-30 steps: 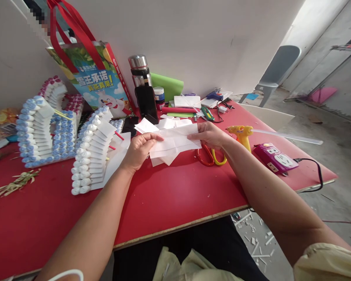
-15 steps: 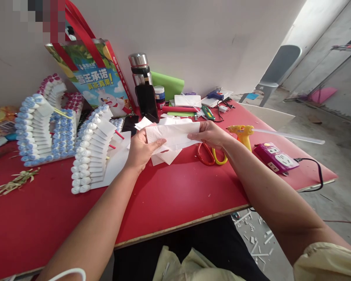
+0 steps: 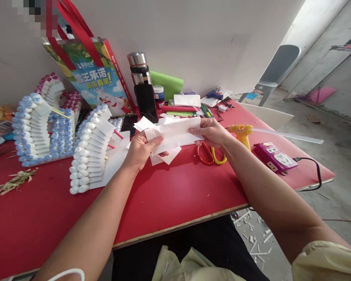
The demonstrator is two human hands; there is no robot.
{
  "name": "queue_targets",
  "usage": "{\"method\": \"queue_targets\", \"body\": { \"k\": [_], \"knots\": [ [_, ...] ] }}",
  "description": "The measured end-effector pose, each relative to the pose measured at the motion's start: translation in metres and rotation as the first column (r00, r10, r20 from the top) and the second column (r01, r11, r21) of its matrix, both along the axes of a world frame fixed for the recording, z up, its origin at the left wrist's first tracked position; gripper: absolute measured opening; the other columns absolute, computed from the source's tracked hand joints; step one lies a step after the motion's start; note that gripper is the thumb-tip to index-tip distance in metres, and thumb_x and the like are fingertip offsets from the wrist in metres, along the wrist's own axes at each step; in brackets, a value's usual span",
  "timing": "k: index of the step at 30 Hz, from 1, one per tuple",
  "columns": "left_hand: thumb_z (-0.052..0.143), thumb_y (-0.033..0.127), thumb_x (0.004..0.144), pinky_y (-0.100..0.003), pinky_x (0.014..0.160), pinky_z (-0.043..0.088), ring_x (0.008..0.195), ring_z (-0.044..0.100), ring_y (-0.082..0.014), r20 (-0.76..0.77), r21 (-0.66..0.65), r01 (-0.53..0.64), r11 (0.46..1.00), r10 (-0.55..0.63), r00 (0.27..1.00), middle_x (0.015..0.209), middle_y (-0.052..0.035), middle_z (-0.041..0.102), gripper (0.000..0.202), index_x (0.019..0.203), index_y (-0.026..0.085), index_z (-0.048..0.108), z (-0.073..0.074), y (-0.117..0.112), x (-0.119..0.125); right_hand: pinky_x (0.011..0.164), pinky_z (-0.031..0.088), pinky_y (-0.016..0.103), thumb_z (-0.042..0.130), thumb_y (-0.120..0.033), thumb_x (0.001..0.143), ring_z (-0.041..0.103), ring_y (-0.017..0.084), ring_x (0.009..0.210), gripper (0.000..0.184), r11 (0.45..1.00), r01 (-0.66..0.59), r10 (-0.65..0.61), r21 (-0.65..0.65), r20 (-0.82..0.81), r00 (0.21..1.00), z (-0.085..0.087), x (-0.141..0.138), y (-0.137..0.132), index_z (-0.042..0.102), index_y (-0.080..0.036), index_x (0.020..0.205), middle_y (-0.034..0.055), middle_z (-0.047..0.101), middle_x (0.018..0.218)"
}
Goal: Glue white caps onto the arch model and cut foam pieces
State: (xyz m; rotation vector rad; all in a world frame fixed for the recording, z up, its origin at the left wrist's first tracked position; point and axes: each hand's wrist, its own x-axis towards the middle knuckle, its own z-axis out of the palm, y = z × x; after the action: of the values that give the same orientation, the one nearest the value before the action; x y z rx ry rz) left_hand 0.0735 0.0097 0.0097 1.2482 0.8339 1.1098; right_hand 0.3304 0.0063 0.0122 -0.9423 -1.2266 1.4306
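A thin white sheet of tissue paper is stretched between my two hands above the table. My left hand pinches its left end, thumb on top and fingers beneath. At the right end, my right hand is closed on the sheet in the same way, with the thumb over it. A fold runs along the length of the sheet. Several loose white paper pieces lie underneath and behind it. Scissors with red and yellow handles rest just below my right hand, their blades hidden.
On the red table, fan-shaped models with white tips and blue tips stand left. A yellow glue gun and purple power socket are right. Behind are a steel flask, black phone and printed bag.
The near edge of the tissue paper has folded over, and a crease now runs along it. My right thumb has shifted slightly, and fingers of my left hand show below the sheet.
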Motion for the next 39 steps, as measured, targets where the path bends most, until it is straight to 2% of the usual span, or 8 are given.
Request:
{"method": "queue_targets", "body": {
  "k": [12,16,19,22,27,32,36,39],
  "knots": [
    [0.074,0.020,0.069,-0.044,0.072,0.064,0.065,0.073,-0.0240,0.037,0.013,0.168,0.986,-0.168,0.985,0.070,-0.0055,0.071,0.009,0.076,0.016,0.078,0.003,-0.001,-0.012,0.042,0.032,0.021,0.071,-0.011,0.064,0.030,0.004,0.042,0.004,0.985,-0.168,0.173,0.050,-0.131,0.976,0.005,0.007,-0.003,0.071,-0.013,0.067,-0.0047,0.040,0.044],
    [0.069,0.017,0.065,-0.049,0.074,0.063,0.074,0.072,-0.0275,0.026,-0.009,0.213,0.977,-0.213,0.977,0.073,-0.0077,0.072,0.012,0.073,0.015,0.078,0.008,-0.004,-0.015,0.041,0.029,0.021,0.066,-0.011,0.062,0.030,0.005,0.040,0.005,0.981,-0.179,0.184,0.072,-0.069,0.981,0.005,0.008,-0.003,0.070,-0.014,0.064,-0.0036,0.043,0.045],
    [0.067,0.028,0.069,-0.053,0.074,0.062,0.075,0.071,-0.0307,0.032,-0.070,0.297,0.952,-0.295,0.955,0.080,-0.0121,0.073,0.021,0.076,0.012,0.079,0.009,-0.002,-0.018,0.040,0.029,0.022,0.058,-0.009,0.059,0.035,0.007,0.040,0.014,0.979,-0.159,0.155,0.127,0.043,0.987,0.006,0.008,-0.004,0.070,-0.015,0.062,-0.0017,0.049,0.047],
    [0.071,0.041,0.076,-0.046,0.062,0.061,0.064,0.070,-0.0277,-0.063,-0.132,0.254,0.958,-0.263,0.963,0.072,-0.0109,0.071,0.031,0.067,0.012,0.074,0.006,0.001,-0.015,0.041,0.032,0.023,0.049,-0.008,0.054,0.043,0.009,0.042,0.024,0.965,-0.176,0.134,0.193,0.213,0.968,0.010,0.008,-0.006,0.071,-0.014,0.062,0.0001,0.055,0.051],
    [0.090,0.032,0.061,-0.022,0.046,0.049,0.045,0.063,-0.0140,-0.268,-0.127,0.171,0.977,-0.200,0.943,0.055,0.0017,0.061,0.038,0.063,0.016,0.056,0.005,-0.002,-0.004,0.047,0.035,0.023,0.043,-0.010,0.051,0.049,0.010,0.050,0.030,0.950,-0.223,0.128,0.221,0.375,0.918,0.019,0.007,-0.010,0.071,-0.013,0.063,0.0013,0.062,0.061],
    [0.089,0.032,0.064,-0.024,0.049,0.053,0.052,0.068,-0.0148,-0.307,-0.252,0.309,0.917,-0.379,0.873,0.088,-0.0036,0.075,0.051,0.107,0.019,0.064,0.011,-0.004,-0.005,0.051,0.036,0.023,0.041,-0.009,0.052,0.048,0.009,0.053,0.030,0.934,-0.238,0.119,0.267,0.397,0.910,0.021,0.006,-0.012,0.069,-0.013,0.063,0.0008,0.062,0.063],
    [0.086,0.034,0.068,-0.023,0.049,0.053,0.048,0.065,-0.0140,-0.343,-0.331,0.440,0.835,-0.541,0.768,0.076,-0.0055,0.073,0.035,0.091,0.012,0.070,0.009,-0.002,-0.009,0.056,0.039,0.024,0.042,-0.007,0.054,0.052,0.011,0.062,0.030,0.913,-0.266,0.125,0.310,0.407,0.905,0.019,0.005,-0.011,0.070,-0.014,0.063,0.0022,0.064,0.069],
    [0.081,0.037,0.075,-0.022,0.049,0.051,0.047,0.066,-0.0142,-0.285,-0.327,0.505,0.799,-0.593,0.753,0.074,-0.0066,0.074,0.035,0.096,0.013,0.067,0.010,-0.003,-0.011,0.053,0.037,0.024,0.048,-0.007,0.060,0.050,0.010,0.058,0.025,0.932,-0.204,0.096,0.299,0.339,0.936,0.013,0.004,-0.007,0.072,-0.014,0.064,0.0020,0.063,0.068]
  ]
}}
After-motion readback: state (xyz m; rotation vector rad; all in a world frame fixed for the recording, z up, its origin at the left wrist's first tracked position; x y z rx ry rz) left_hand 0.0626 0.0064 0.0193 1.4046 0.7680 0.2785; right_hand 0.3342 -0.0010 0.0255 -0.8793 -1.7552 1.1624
